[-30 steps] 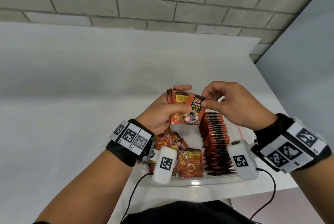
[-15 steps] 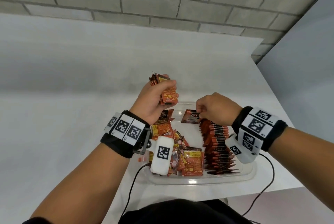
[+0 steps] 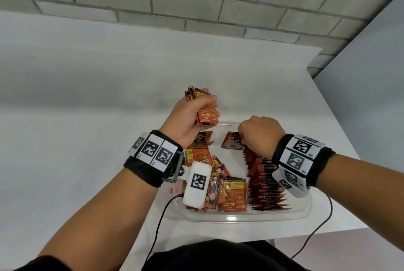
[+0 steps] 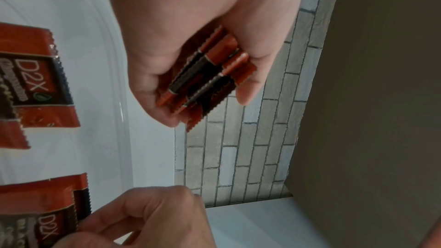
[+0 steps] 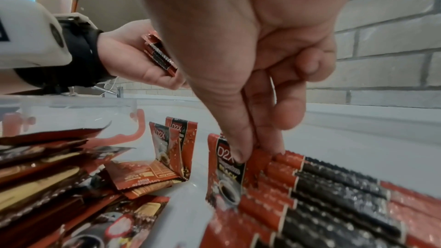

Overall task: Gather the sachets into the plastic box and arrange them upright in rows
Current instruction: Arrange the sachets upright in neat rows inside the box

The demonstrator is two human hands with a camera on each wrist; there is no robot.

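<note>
A clear plastic box (image 3: 240,218) sits at the table's near edge. Along its right side stands a row of upright red-and-black sachets (image 3: 265,181). Loose sachets (image 3: 220,185) lie in a heap on its left side. My left hand (image 3: 192,115) grips a small stack of sachets (image 3: 206,113) above the box's far left corner, seen edge-on as the sachet stack (image 4: 210,76). My right hand (image 3: 251,137) pinches one sachet (image 5: 225,173) between thumb and fingers, upright at the far end of the row (image 5: 334,195).
The white table (image 3: 87,117) stretches left and beyond the box to a grey brick wall (image 3: 196,8). The table's right edge (image 3: 341,130) runs close to the box. Wrist cameras and their cables (image 3: 157,227) hang by the box's near rim.
A second ago both hands held the stack together above the box. My right hand drew off one sachet and lowered it to the far end of the row; the left hand stayed raised.
</note>
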